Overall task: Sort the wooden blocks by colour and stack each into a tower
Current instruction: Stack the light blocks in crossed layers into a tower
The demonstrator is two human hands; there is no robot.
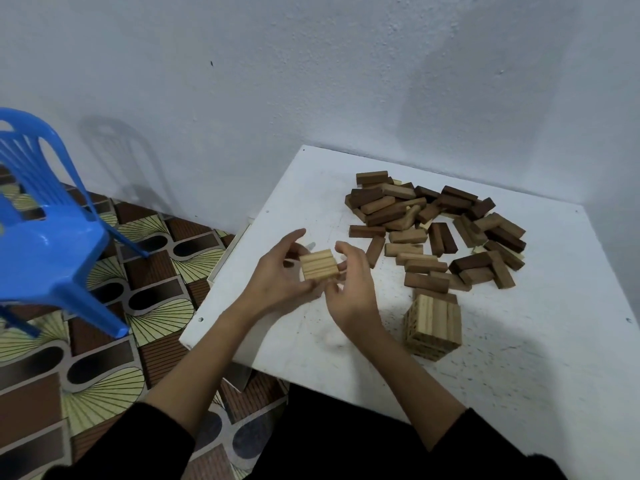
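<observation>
Squaring up a small bundle of pale blocks (318, 265) between both palms, I have my left hand (277, 271) curled round its near and left side and my right hand (349, 282) pinching its right edge, the bundle held just above the white table (519, 358) near its left side. It looks like three or four light pieces laid flat side by side; I cannot count them surely from the grooves. To my right, standing on the table close to me, is the light tower (433, 327), already several layers high, with its top layer running away from me. I count four or so slats across that top, though the layers below blur together. Beyond it lies the loose heap (436, 226) of mid-brown and dark brown blocks, touching and overlapping, spread toward the wall; I make it roughly forty pieces, too tangled for an exact tally, with only a couple of pale ends peeping out. By my reckoning the light colour is nearly sorted and this bundle is probably its next layer, while neither brown tower has been started. That leaves most of the work ahead: separating two browns and building both stacks. A blue plastic chair (45, 216) stands on the patterned floor to my left.
</observation>
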